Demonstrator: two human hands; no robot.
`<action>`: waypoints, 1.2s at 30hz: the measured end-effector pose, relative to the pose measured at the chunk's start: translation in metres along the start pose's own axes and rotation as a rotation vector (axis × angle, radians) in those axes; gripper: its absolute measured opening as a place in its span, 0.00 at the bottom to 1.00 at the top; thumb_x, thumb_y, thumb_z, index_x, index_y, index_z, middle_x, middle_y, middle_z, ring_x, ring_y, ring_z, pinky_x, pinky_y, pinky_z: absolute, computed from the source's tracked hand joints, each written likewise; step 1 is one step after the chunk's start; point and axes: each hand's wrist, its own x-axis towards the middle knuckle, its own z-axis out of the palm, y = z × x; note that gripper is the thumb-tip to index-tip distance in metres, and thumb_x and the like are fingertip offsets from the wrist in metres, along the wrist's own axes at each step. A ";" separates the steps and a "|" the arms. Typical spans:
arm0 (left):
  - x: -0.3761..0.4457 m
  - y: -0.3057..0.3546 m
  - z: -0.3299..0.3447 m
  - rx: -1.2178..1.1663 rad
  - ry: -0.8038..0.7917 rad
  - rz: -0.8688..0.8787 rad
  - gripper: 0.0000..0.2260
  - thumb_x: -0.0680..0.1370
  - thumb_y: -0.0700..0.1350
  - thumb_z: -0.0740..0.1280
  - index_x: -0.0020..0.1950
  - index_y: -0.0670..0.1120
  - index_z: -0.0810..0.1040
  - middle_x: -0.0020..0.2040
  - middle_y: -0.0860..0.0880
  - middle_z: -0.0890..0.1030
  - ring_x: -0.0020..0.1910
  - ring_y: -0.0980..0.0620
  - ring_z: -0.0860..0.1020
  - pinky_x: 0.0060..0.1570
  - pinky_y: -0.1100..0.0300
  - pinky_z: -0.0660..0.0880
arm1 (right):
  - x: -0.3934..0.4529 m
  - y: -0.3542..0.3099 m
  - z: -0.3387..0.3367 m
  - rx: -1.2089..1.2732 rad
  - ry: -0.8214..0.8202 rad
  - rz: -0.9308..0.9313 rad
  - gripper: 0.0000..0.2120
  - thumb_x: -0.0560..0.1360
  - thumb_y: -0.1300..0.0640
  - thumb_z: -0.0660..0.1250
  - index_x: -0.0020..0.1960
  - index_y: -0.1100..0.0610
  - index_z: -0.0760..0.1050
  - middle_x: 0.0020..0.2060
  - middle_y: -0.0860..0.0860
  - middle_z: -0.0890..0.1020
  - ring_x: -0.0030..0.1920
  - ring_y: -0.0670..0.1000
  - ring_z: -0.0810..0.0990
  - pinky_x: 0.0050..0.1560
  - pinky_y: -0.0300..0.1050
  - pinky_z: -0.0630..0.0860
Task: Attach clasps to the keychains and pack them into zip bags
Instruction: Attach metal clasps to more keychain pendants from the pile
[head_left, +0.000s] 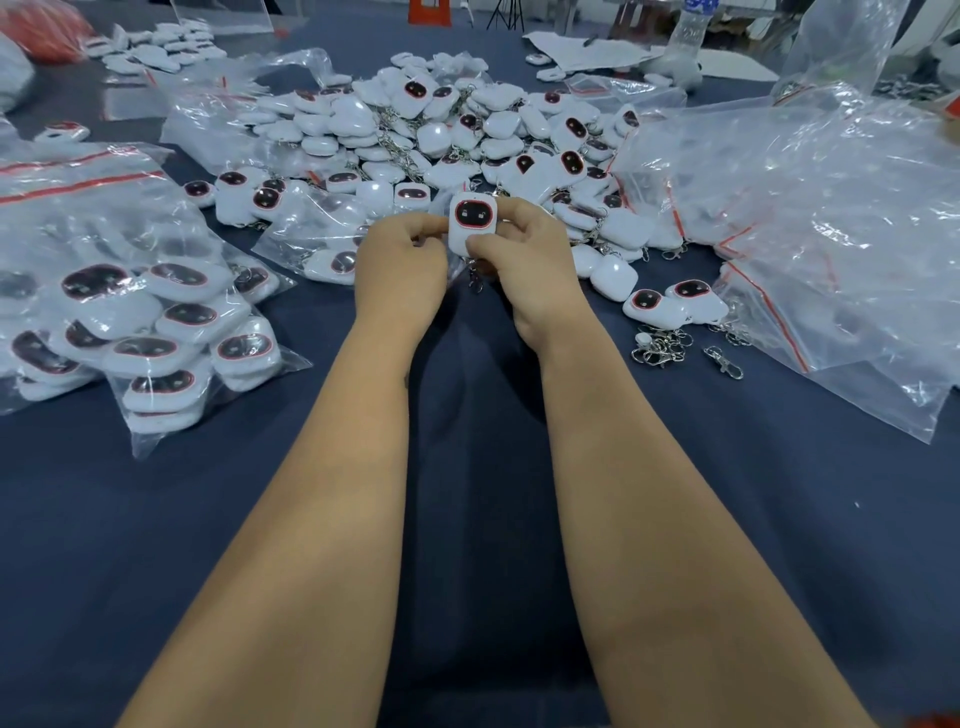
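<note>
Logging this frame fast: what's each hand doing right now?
Left hand: fingers pinch the white keychain's left edge.
Right hand: fingers grip the same keychain.

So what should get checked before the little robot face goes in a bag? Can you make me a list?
1. Keychain held firmly: ok, the left hand and right hand both pinch it.
2. Face pointing up: ok, the dark face shows.
3. Clasp joined on: cannot tell, metal hangs below the hands but the link is hidden.
4. Spare clasps within reach: ok, a loose pile lies to the right.
5. Empty zip bags ready: ok, heaped on the right.
6. A bag already open: cannot tell.
</note>
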 end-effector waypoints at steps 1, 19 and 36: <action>-0.001 0.001 0.000 -0.009 0.005 -0.003 0.18 0.72 0.36 0.58 0.47 0.52 0.85 0.32 0.54 0.81 0.32 0.53 0.74 0.36 0.58 0.72 | 0.000 0.001 0.001 -0.028 0.005 -0.006 0.17 0.72 0.72 0.64 0.59 0.62 0.76 0.45 0.55 0.85 0.41 0.48 0.80 0.42 0.41 0.75; 0.003 -0.001 0.001 0.112 -0.011 0.005 0.08 0.78 0.47 0.65 0.45 0.48 0.83 0.37 0.52 0.80 0.35 0.55 0.75 0.38 0.59 0.72 | -0.002 -0.003 0.006 -0.133 -0.033 -0.028 0.12 0.75 0.68 0.60 0.49 0.54 0.78 0.38 0.50 0.79 0.39 0.47 0.78 0.43 0.43 0.77; 0.000 0.002 0.001 -0.007 -0.012 -0.029 0.08 0.73 0.44 0.66 0.40 0.57 0.81 0.32 0.57 0.79 0.29 0.58 0.75 0.34 0.61 0.73 | -0.009 -0.008 0.007 -0.185 -0.009 -0.031 0.10 0.77 0.67 0.60 0.47 0.55 0.76 0.42 0.56 0.78 0.43 0.51 0.77 0.45 0.46 0.75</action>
